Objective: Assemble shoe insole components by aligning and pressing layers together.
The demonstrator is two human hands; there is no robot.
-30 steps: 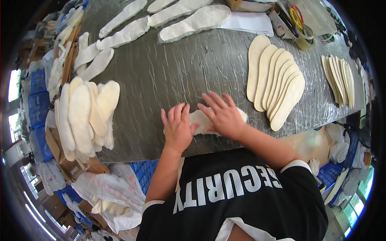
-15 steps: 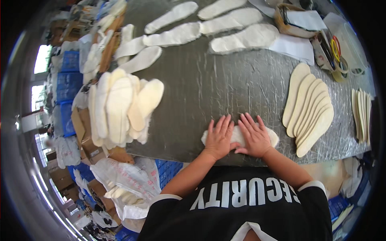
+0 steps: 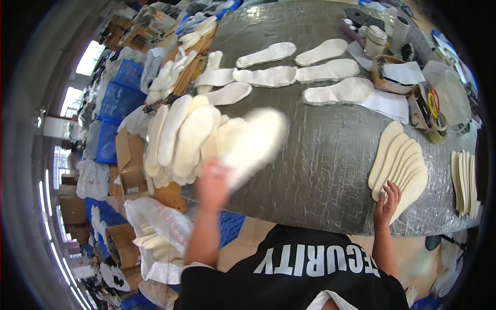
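Note:
At the left of the table my left hand (image 3: 213, 187), smeared by motion, grips a fluffy white insole (image 3: 257, 142) by its near end. The insole tilts up over the right side of a heap of cream fleece insoles (image 3: 194, 135). On the other side, my right hand (image 3: 387, 205) rests at the lower left edge of a fanned stack of cream insoles (image 3: 400, 160), its fingers loosely bent and apart. Whether its fingertips have hold of one of these insoles is hard to make out.
Several white fleece insoles (image 3: 338, 91) lie across the far part of the grey table (image 3: 310, 181). Far right stand a small box (image 3: 390, 82), scissors (image 3: 433, 103), a tape roll (image 3: 437, 133) and a clear tub (image 3: 453, 98). Narrow insoles (image 3: 463, 183) line the right edge; a plastic bag (image 3: 157, 222) sits below left.
Both hands have left the front edge, where they pressed flat on an insole. My left hand has carried an insole left to the heap; my right hand has moved right to the fanned stack.

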